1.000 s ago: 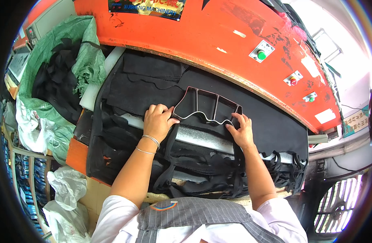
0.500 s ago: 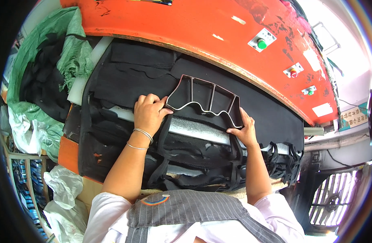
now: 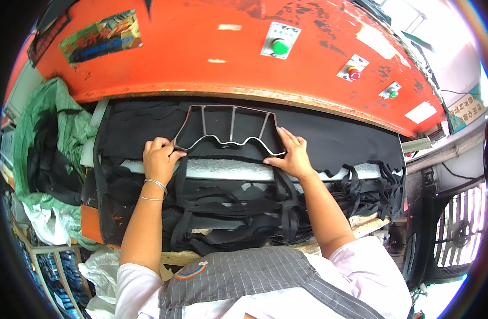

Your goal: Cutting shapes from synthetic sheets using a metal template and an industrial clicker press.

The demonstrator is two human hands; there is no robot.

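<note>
A metal cutting die (image 3: 233, 123), a frame with one wavy edge and cross bars inside, lies on black fabric (image 3: 339, 135). My left hand (image 3: 161, 160) pinches its left corner, thumb and fingers closed there. At the opposite end, my right hand (image 3: 292, 154) grips the right side, with the thumb by the lower corner and the fingers along the outer wall. The wavy edge faces me. Just on my side of it runs a bare whitish strip of the work surface (image 3: 228, 170), crossed by narrow black offcut bands (image 3: 180, 183).
An orange machine body (image 3: 175, 64) rises behind the fabric, with green buttons (image 3: 279, 47) and a red button (image 3: 353, 73). Cut black scraps (image 3: 233, 196) hang near me. To the left stands a green sack (image 3: 28, 138) with black scraps; a fan (image 3: 459, 234) is at right.
The view has turned, so more of the orange machine shows and everything sits further left. Both hands keep their grip on the die, which appears in about the same place on the fabric.
</note>
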